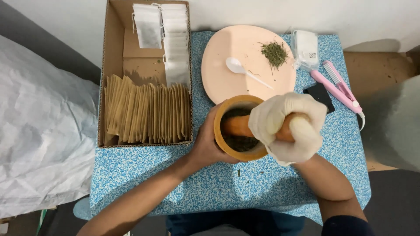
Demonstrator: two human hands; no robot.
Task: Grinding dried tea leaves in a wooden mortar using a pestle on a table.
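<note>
At frame centre, the gloved right hand (288, 126) grips the wooden pestle (238, 126), lying leftward into the mortar (227, 148), which the bare left hand (205, 142) cups.

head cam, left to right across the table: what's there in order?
White sheet → cardboard box of paper sachets → left hand → wooden mortar → gloved right hand on the pestle → pink sealing tool.
</note>
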